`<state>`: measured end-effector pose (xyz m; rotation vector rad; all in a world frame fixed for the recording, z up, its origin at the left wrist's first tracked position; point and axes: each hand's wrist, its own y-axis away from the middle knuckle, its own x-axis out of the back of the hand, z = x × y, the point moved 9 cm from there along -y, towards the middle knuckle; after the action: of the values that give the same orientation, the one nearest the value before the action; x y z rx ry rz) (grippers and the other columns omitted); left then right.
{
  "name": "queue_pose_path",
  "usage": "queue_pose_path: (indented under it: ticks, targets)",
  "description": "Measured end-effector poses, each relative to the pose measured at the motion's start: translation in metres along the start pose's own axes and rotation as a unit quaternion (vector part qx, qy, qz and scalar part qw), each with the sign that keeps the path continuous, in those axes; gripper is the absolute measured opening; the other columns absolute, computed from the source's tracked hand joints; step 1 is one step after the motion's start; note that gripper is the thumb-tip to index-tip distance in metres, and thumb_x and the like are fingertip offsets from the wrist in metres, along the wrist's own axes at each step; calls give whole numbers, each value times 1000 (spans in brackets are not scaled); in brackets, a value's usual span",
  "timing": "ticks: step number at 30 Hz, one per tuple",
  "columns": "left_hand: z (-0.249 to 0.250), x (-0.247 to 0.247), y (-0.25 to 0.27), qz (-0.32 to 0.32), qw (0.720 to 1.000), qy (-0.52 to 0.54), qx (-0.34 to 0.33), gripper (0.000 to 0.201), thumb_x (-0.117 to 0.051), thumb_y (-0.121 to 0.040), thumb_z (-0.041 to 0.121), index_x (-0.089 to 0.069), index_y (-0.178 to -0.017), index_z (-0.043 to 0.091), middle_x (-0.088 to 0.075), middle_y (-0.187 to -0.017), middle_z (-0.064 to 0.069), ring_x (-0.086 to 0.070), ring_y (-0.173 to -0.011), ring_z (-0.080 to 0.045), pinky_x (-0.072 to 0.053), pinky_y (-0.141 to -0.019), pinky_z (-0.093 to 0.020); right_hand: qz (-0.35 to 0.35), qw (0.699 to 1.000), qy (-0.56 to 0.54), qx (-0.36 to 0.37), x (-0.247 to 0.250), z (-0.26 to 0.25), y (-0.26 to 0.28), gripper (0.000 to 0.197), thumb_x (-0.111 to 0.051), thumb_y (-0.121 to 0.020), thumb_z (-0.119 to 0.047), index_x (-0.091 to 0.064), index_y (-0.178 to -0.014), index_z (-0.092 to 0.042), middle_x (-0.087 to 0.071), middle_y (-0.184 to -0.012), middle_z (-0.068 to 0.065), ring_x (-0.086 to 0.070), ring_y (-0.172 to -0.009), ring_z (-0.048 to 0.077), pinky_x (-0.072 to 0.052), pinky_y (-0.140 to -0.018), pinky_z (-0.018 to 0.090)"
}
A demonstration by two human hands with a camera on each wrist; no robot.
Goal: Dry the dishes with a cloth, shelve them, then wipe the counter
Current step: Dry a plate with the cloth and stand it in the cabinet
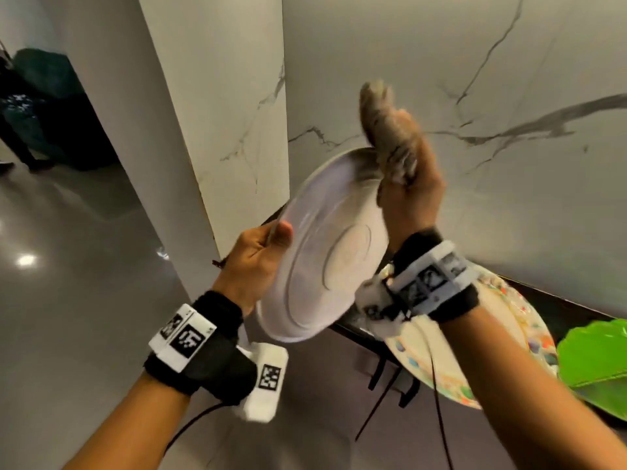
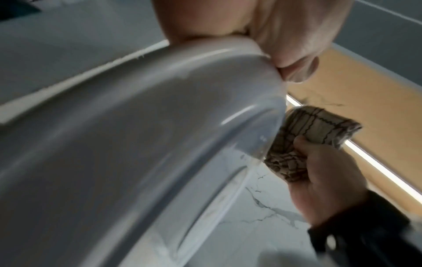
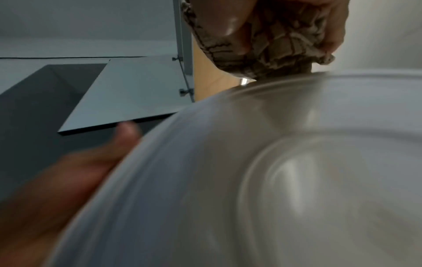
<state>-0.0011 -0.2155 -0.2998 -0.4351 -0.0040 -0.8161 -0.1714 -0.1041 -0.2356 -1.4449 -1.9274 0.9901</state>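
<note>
Fingers (image 1: pixel 278 232) of left hand (image 1: pixel 258 259) curled round rim of white plate (image 1: pixel 322 249), thumb on near face, plate held tilted on edge in the air above the table (image 1: pixel 543 300). Right hand (image 1: pixel 410 195) closed on bunched checked cloth (image 1: pixel 383 123), pressed to plate's upper rim. Below on the table, a speckled plate (image 1: pixel 509 334) beside a green leaf-shaped plate (image 1: pixel 597 354). Marble wall (image 1: pixel 475 62) behind.

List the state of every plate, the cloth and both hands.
White plate: held up on edge, tilted.
Cloth: bunched, at the plate's top rim.
Left hand: grips the white plate's rim.
Right hand: grips the cloth.
Patterned plate: lying on the counter.
Green plate: lying beside it.
</note>
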Motion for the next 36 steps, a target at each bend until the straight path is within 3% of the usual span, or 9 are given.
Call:
queue_pose_path:
  ticks: [5,9,13,15,21,25,29,33,36]
  targets:
    - [-15,-30,-5,-32,967,225,117,25,-41,-96,29,-61,-96,15,-74,-81,5,-69,-78,-8,-57,-69,-18,-250,964,5,94,-53,-44,109,55,-40,-94,-45,-32,-137,-12,-22,-151,24,-10,-144,31,-8,-117,54]
    - [-5,-25,-9,-6,977,189,101,31,-30,-99,15,-61,-98,16,-73,-83,6,-70,-77,-5,-57,-71,-18,-298,953,9,52,-68,-27,99,76,-31,-85,-68,-18,-144,-22,-4,-157,14,5,-146,33,3,-114,62]
    - [23,-17,-8,45,990,135,6,39,-43,-87,43,-44,-66,10,-46,-41,21,-43,-42,8,-34,-48,-2,-233,972,6,-39,-83,17,33,91,-34,-74,-77,-26,-146,-22,-16,-157,2,-11,-146,24,-5,-117,53]
    - [33,-20,-4,48,990,127,-24,37,-42,-78,42,-39,-67,6,-44,-38,21,-44,-40,7,-34,-47,-1,-203,970,-61,-115,-80,44,9,86,-30,-64,-89,-24,-138,-47,-24,-152,-10,-16,-145,20,-8,-116,55]
    - [36,-21,-13,46,976,206,-49,37,-57,-68,45,-76,-82,17,-72,-69,16,-67,-72,1,-53,-67,-14,-202,932,-56,-295,-46,108,49,130,-29,-48,-97,-2,-150,-21,-7,-158,-5,-12,-139,3,-12,-114,25]
    - [26,-26,-30,44,976,209,-34,32,-66,-60,55,-77,-81,34,-75,-82,13,-70,-86,-8,-58,-78,-25,-230,895,-62,-378,-40,111,140,133,-32,-44,-99,-10,-149,-20,-21,-154,-5,-26,-135,4,-18,-112,19]
    - [10,-23,-38,102,963,251,7,25,-65,-62,46,-76,-77,29,-74,-72,11,-71,-74,-5,-55,-65,-18,-269,894,-45,-356,-48,82,186,130,-26,-51,-98,-3,-150,-17,-4,-158,-3,-4,-146,12,-7,-121,40]
    - [1,-20,-39,132,935,327,42,49,-77,-63,48,-73,-97,13,-68,-110,-20,-63,-106,-40,-47,-93,-58,-283,925,-22,-253,-54,47,157,120,-16,-59,-95,-3,-151,-19,6,-156,-15,10,-144,4,3,-120,45]
    - [-4,-20,-38,118,918,373,66,64,-68,-73,41,-59,-119,-2,-55,-126,-30,-55,-116,-46,-37,-100,-64,-296,940,3,-172,-68,35,114,121,-12,-58,-95,-5,-151,-18,6,-157,-15,9,-145,7,2,-118,50]
